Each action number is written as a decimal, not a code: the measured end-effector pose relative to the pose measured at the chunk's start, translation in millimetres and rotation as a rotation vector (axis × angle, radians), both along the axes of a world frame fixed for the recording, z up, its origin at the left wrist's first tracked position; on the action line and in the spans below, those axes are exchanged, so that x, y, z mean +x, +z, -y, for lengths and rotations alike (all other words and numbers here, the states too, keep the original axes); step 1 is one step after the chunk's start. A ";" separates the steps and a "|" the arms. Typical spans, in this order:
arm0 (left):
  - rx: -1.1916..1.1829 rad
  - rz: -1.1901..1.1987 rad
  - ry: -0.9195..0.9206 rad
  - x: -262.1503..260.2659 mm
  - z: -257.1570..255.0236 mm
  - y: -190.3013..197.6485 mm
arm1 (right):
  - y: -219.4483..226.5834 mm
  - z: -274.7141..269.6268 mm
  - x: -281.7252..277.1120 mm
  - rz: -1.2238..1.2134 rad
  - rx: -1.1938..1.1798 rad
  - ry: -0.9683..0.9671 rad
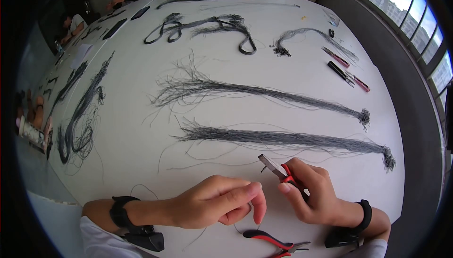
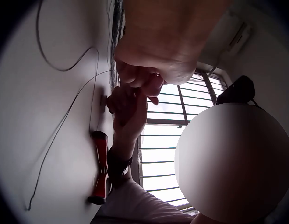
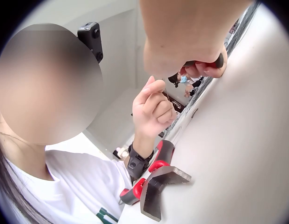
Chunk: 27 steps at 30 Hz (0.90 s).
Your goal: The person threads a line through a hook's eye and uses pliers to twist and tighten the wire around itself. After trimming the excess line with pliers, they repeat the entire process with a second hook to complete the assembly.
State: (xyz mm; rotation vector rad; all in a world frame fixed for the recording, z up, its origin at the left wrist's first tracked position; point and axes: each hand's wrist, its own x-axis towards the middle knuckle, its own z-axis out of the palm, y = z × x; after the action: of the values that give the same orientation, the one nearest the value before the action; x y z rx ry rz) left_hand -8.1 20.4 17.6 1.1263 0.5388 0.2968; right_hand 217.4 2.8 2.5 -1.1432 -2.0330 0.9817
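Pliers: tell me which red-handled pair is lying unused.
The red-handled pliers at the table's near edge lie untouched; the other pair is gripped in the right hand.

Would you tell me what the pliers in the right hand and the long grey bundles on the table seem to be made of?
The pliers: dull grey metal tips, handles in glossy red and black, likely plastic or rubber. The grey bundles: thin strands, frayed at one end, possibly wire or cord; their look leaves it open.

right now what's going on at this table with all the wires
A person works at a white table. Their right hand grips red-handled pliers, while the left hand pinches a thin wire between its fingers. A second pair of pliers lies near them, and long grey wire bundles stretch across the table beyond.
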 end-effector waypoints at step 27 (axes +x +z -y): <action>0.236 0.392 -0.062 6.4 11.4 -5.3 | -6.0 -2.5 0.9 0.129 0.167 -0.149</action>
State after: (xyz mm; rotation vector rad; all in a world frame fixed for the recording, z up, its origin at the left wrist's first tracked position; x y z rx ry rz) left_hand -1.6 9.0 12.3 1.2704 0.1231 0.5234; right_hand 218.2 5.3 -3.5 -1.2745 -2.0522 0.6678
